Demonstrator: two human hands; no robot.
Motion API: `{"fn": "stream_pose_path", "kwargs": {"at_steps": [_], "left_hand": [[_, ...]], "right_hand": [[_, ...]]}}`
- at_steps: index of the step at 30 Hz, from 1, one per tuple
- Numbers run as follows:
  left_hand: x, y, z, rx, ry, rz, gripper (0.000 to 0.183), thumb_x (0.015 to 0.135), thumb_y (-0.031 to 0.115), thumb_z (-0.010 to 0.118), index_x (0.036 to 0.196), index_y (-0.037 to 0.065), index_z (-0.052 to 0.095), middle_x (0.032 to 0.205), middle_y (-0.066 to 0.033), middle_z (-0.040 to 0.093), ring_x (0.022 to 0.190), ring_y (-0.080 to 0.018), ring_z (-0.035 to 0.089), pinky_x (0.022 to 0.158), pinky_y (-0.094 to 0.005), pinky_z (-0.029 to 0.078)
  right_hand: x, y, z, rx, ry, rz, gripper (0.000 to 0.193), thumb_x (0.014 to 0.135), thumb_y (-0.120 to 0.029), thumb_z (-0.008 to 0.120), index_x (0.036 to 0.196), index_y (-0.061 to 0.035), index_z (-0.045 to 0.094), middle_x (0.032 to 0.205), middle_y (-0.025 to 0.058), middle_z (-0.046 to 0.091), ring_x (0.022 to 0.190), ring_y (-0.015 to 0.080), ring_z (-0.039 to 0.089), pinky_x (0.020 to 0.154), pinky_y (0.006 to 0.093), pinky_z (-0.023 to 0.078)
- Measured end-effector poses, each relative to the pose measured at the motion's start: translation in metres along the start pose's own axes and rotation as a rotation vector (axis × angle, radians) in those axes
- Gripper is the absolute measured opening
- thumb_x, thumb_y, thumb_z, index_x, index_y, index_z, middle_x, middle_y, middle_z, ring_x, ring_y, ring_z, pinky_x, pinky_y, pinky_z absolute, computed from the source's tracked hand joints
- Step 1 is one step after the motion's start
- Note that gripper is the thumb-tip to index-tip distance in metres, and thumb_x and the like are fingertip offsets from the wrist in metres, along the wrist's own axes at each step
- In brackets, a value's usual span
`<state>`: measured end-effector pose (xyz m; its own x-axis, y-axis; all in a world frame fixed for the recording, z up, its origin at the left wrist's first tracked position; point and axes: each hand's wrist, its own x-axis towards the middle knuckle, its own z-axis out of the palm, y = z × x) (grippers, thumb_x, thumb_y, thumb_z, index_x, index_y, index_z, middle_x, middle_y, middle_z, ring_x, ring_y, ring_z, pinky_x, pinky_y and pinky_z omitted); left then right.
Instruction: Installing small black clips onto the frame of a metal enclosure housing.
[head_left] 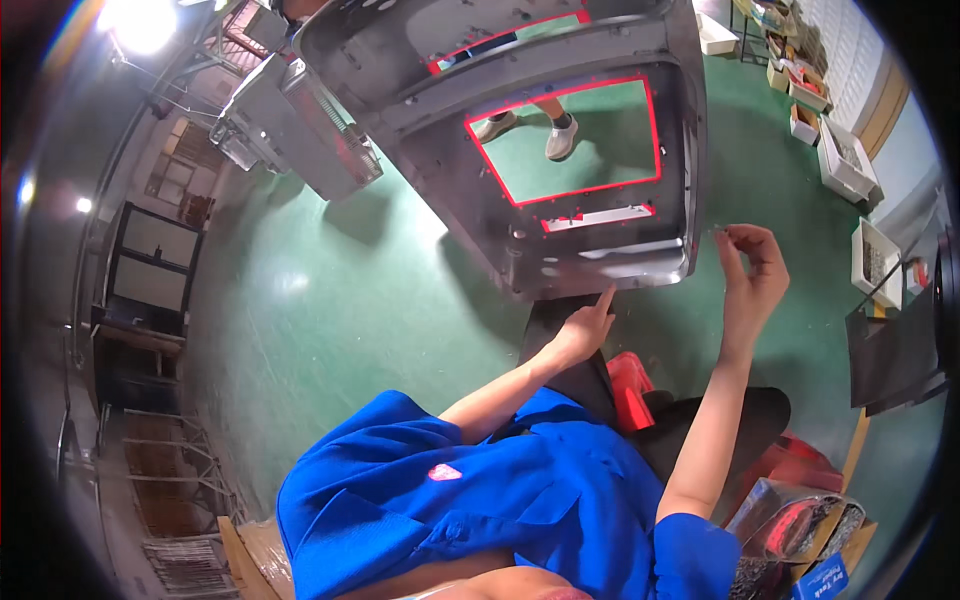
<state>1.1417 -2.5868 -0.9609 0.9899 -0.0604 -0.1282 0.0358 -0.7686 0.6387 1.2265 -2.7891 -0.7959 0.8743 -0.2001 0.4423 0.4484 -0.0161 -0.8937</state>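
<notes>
A large grey sheet-metal housing (440,150) with red-edged cut-outs stands tilted in front of me, and the floor shows through its big window. My left hand (582,335) is at its lower edge, index finger stretched up to that edge, other fingers curled; I see nothing held in it. To the right of the housing, my right hand (755,268) is raised clear of it. Its thumb and fingertips are pinched together around something too small to make out.
White bins (875,262) with small parts line the right side. A grey machine unit (310,130) stands behind at left. By my legs is a red plastic stool (628,390); a bagged bundle (790,525) lies at lower right. Another person's shoes (561,138) show through the window.
</notes>
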Motion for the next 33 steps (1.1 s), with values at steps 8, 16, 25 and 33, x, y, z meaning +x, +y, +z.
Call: {"fn": "stream_pose_path", "kwargs": {"at_steps": [8,16,25,33], "left_hand": [[0.008,-0.039,0.031,0.058,0.152,0.039,0.067,0.089,0.016,0.050,0.145,0.006,0.015,0.062,-0.0246,0.058,0.061,-0.0418,0.060,0.059,-0.0508,0.048],[0.017,-0.068,0.048,0.155,0.160,-0.049,0.080,0.079,0.005,0.054,0.145,-0.001,0.009,0.064,-0.0222,0.061,0.059,-0.0364,0.062,0.054,-0.0445,0.050],[0.026,-0.093,0.064,0.193,0.215,-0.091,0.079,0.077,0.003,0.052,0.145,-0.001,0.012,0.064,-0.0212,0.061,0.059,-0.0352,0.061,0.055,-0.0440,0.050],[0.038,-0.107,0.085,0.158,0.246,-0.135,0.075,0.083,0.007,0.052,0.146,0.001,0.011,0.064,-0.0229,0.059,0.060,-0.0367,0.060,0.056,-0.0448,0.049]], "right_hand": [[0.001,0.039,0.002,-0.017,0.095,-0.017,0.007,0.080,-0.002,0.068,0.084,0.0015,0.064,0.080,0.0023,0.063,0.075,0.0068,0.057,0.074,0.0205,0.045],[-0.040,0.099,-0.020,0.027,-0.031,0.142,0.007,0.080,-0.001,0.068,0.087,0.0013,0.065,0.080,0.0023,0.064,0.075,0.0067,0.058,0.071,0.0194,0.045],[-0.160,0.175,-0.049,0.047,-0.205,0.499,0.007,0.082,-0.001,0.065,0.088,0.0012,0.063,0.081,0.0043,0.064,0.073,0.0093,0.058,0.069,0.0218,0.046],[-0.174,0.184,-0.068,0.132,-0.218,0.582,0.006,0.083,-0.002,0.064,0.088,0.0007,0.063,0.082,0.0060,0.064,0.074,0.0106,0.058,0.069,0.0230,0.046]]}}
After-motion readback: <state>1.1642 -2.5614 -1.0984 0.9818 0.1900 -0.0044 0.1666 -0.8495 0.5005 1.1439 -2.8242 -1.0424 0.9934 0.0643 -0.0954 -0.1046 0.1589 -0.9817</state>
